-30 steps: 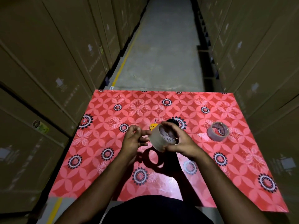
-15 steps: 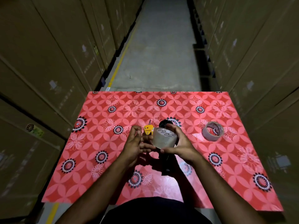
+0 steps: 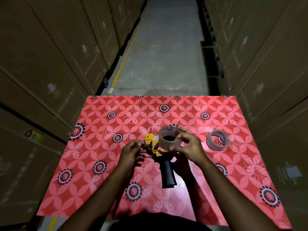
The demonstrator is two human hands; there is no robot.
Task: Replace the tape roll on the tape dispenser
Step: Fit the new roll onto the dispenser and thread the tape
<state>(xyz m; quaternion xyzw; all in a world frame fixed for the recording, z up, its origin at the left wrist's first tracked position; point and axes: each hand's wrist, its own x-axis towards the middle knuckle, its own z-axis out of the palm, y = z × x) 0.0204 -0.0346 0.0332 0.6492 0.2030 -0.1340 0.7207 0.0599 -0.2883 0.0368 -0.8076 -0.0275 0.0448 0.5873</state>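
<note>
A tape dispenser [image 3: 167,172] with a black handle and a yellow head lies on the red patterned table [image 3: 103,164], handle toward me. My right hand [image 3: 190,145] grips a clear tape roll [image 3: 168,139] over the dispenser's head, the roll's hole facing up. My left hand [image 3: 133,150] is beside the yellow head, its fingertips pinching something thin there, apparently the tape's loose end. A second, thinner tape roll [image 3: 217,140] lies on the table to the right.
Tall stacks of cardboard boxes [image 3: 50,72] line both sides of a concrete aisle [image 3: 163,55] beyond the table. The table's far edge runs at about mid-frame.
My right hand has turned the roll from on edge to flat, hole up, and lowered it over the dispenser's head. The dispenser's handle has come into full view.
</note>
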